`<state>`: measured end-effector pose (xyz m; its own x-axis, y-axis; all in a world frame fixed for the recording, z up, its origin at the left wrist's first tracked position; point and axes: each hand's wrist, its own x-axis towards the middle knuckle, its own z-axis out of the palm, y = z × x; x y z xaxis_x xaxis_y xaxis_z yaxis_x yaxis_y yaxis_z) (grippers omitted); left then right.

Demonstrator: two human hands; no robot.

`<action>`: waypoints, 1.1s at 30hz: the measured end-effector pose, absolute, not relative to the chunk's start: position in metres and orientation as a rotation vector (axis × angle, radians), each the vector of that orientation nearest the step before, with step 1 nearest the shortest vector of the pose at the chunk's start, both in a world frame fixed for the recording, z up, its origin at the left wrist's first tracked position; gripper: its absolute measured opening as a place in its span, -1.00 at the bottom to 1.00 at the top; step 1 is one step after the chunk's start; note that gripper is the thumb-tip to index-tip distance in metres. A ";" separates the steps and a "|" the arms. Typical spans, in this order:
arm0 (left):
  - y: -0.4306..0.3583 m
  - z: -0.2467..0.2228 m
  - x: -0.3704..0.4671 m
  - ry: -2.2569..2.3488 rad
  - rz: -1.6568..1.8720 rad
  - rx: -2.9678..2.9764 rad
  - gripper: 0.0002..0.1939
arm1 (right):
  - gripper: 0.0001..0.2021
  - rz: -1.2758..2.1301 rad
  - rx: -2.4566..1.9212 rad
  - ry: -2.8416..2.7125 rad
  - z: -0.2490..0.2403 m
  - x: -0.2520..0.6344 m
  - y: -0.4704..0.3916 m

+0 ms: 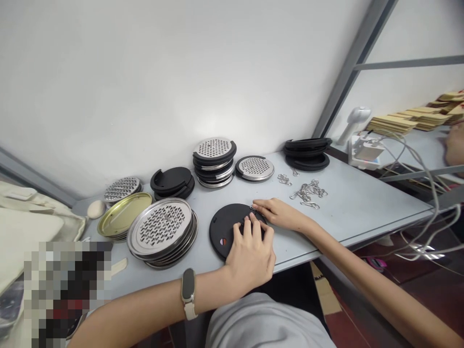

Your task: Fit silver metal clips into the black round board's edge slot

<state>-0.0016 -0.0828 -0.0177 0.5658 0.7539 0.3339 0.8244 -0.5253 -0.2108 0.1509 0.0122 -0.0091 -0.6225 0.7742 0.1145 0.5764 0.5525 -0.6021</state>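
A black round plastic disc (228, 220) lies flat near the front edge of the table. My left hand (250, 251) grips its near right side, with bent fingers pressing on top and the thumb by the edge. At the disc's far right rim, my right hand (273, 212) is closed, its fingertips pinching a small shiny metal clip (252, 208), mostly hidden. Under the left fingers, part of the disc cannot be seen. A loose pile of similar metal clips (310, 191) lies to the right, with a smaller cluster (284, 179) behind.
Left of the disc stand stacked metal grater plates (159, 227), gold-coloured plates (125, 215) and black holders (172, 181). Farther back are a stack of graters in black holders (214, 162), a single one (255, 167) and more black rings (307, 154). Cables (427, 179) hang at right.
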 end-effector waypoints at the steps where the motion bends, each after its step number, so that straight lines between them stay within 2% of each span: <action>1: -0.083 -0.018 -0.002 -1.289 -0.288 -2.456 -0.55 | -0.71 0.750 -1.105 -2.427 -0.009 0.151 0.012; 33: -0.085 -0.014 -0.001 -1.326 -0.281 -2.434 -0.58 | -0.73 0.729 -1.137 -2.430 -0.010 0.153 0.008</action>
